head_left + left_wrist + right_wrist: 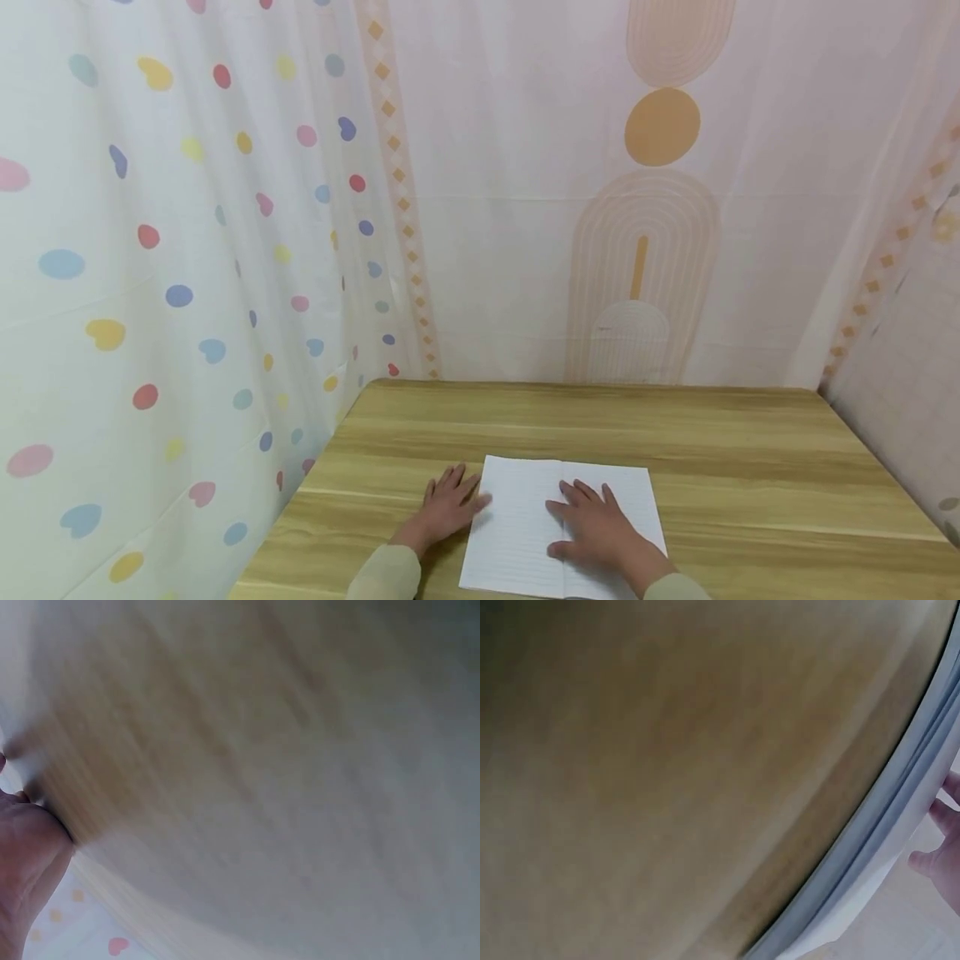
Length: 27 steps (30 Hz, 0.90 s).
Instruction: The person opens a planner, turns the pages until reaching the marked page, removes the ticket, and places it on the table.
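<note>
An open notebook [517, 533] with faintly ruled white pages lies on the wood-grained table. My left hand [448, 504] rests at the notebook's left edge, fingers spread, the thumb over the page margin. Over the right page and the centre fold is my right hand [596, 525], its fingers spread and slightly bent, holding nothing. The left wrist view catches only part of the left hand [30, 847] at its left edge, beside blurred table surface. In the right wrist view, fingers of the right hand [946, 832] show at the right, by the notebook's pale edge [885, 832].
The wooden table [750, 467] extends around the notebook on every side in view. Behind it hangs a pale curtain [495, 250] with arch and circle prints. A dotted curtain [180, 375] runs along the left side, and another patterned cloth [915, 358] hangs at the right.
</note>
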Each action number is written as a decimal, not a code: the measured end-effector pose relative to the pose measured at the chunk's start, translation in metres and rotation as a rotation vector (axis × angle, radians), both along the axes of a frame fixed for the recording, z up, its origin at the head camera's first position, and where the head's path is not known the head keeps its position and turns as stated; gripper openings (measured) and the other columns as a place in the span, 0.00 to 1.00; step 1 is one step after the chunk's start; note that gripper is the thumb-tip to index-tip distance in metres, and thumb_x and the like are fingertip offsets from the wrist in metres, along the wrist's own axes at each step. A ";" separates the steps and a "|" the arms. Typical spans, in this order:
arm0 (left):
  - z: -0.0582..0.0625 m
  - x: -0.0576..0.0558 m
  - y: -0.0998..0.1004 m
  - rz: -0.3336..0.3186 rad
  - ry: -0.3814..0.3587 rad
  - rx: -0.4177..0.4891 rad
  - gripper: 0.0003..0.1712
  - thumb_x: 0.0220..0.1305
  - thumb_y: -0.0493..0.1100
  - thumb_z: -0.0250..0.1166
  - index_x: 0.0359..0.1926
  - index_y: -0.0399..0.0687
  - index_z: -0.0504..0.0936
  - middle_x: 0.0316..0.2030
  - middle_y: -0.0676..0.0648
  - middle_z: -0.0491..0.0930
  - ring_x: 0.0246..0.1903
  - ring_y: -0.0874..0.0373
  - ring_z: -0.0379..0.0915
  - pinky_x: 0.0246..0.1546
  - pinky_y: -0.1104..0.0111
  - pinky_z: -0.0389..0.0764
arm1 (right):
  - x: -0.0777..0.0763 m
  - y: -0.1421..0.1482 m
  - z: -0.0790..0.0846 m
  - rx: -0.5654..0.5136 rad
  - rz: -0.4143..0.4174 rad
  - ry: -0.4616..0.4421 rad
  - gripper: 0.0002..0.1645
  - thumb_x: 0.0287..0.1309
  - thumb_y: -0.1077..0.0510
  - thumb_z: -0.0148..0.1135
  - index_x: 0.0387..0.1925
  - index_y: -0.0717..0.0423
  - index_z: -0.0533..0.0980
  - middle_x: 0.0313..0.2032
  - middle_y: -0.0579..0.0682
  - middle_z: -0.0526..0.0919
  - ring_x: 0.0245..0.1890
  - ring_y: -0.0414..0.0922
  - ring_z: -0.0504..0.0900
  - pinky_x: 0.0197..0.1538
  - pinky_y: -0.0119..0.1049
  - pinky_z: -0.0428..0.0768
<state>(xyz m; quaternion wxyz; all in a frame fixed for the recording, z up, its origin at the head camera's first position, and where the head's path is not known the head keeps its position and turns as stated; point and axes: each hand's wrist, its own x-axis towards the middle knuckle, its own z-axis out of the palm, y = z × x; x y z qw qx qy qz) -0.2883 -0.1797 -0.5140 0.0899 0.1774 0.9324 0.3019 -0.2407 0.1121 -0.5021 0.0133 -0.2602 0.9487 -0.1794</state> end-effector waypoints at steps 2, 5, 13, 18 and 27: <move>0.000 0.001 -0.001 -0.020 0.009 -0.046 0.48 0.66 0.65 0.60 0.74 0.39 0.60 0.74 0.29 0.48 0.74 0.32 0.36 0.68 0.36 0.35 | 0.001 -0.001 0.000 -0.020 -0.003 -0.007 0.40 0.55 0.36 0.67 0.63 0.55 0.76 0.68 0.62 0.68 0.69 0.64 0.62 0.64 0.73 0.53; 0.002 0.003 -0.002 -0.039 0.001 -0.055 0.53 0.60 0.64 0.68 0.75 0.40 0.59 0.74 0.29 0.46 0.74 0.31 0.35 0.68 0.36 0.34 | 0.001 -0.001 0.000 -0.048 -0.018 -0.009 0.42 0.54 0.37 0.68 0.63 0.58 0.75 0.67 0.64 0.68 0.68 0.64 0.63 0.65 0.72 0.55; 0.006 0.005 -0.002 -0.049 0.002 -0.047 0.50 0.60 0.64 0.67 0.74 0.42 0.62 0.74 0.27 0.45 0.74 0.30 0.34 0.68 0.36 0.33 | -0.008 0.015 0.001 -0.065 -0.157 -0.044 0.43 0.57 0.39 0.68 0.64 0.64 0.72 0.67 0.66 0.67 0.68 0.63 0.63 0.67 0.66 0.58; 0.005 0.006 -0.003 -0.046 -0.003 -0.047 0.49 0.61 0.64 0.67 0.74 0.45 0.63 0.74 0.28 0.44 0.74 0.31 0.33 0.68 0.36 0.32 | -0.013 0.027 0.003 -0.055 -0.226 -0.028 0.39 0.58 0.41 0.67 0.61 0.65 0.74 0.65 0.69 0.68 0.67 0.67 0.64 0.64 0.68 0.59; 0.005 0.006 -0.001 -0.054 -0.006 -0.054 0.47 0.61 0.65 0.66 0.74 0.46 0.64 0.75 0.28 0.43 0.74 0.31 0.32 0.68 0.36 0.32 | -0.016 0.049 0.001 -0.037 -0.357 -0.025 0.43 0.60 0.40 0.65 0.62 0.72 0.71 0.64 0.75 0.65 0.66 0.71 0.61 0.63 0.73 0.56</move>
